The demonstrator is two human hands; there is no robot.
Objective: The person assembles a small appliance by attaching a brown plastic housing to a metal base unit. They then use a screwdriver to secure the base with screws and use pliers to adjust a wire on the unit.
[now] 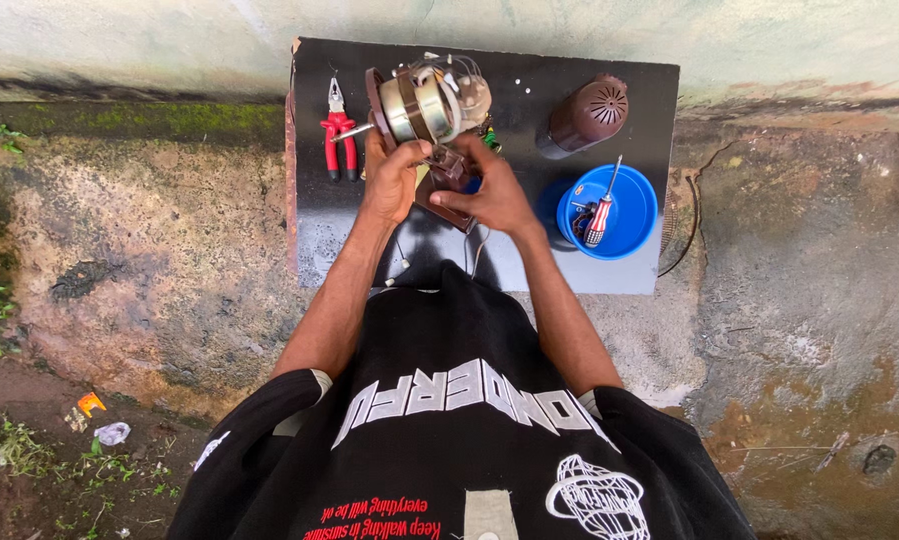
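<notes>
Metal-cased and heavy-looking, the fan motor sits above the black board, my left hand clenched around its body and my right hand pinching its brown base, clear of fragile wires.

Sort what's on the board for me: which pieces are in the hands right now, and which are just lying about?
In hand:
- metal fan motor with copper windings, held up by the left hand
- brown plastic bracket under the motor, pinched by the right hand

Lying about:
- red-handled pliers
- brown vented plastic cap
- blue round bowl holding a red-and-white screwdriver
</notes>
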